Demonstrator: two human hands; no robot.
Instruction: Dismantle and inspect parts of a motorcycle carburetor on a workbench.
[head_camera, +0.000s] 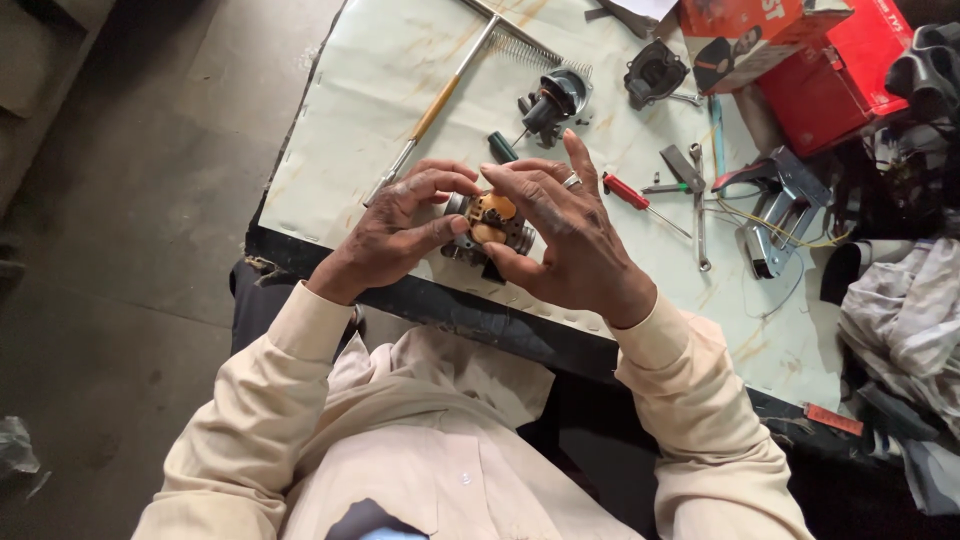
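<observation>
Both my hands hold a small metal carburettor body with an orange-brown part (489, 222) on top, just above the near edge of the pale table (340, 120). My left hand (400, 228) grips it from the left, thumb against its side. My right hand (562, 230), a ring on one finger, wraps it from the right, fingertips pressing on the top. Most of the part is hidden by my fingers.
On the table lie a long rod with a yellow grip (440, 100), a dark metal part (553, 100), a black round cover (655, 72), a red-handled screwdriver (640, 200), spanners (698, 205), a metal stapler-like tool (780, 205), red boxes (800, 50) and cloth (900, 310) at right.
</observation>
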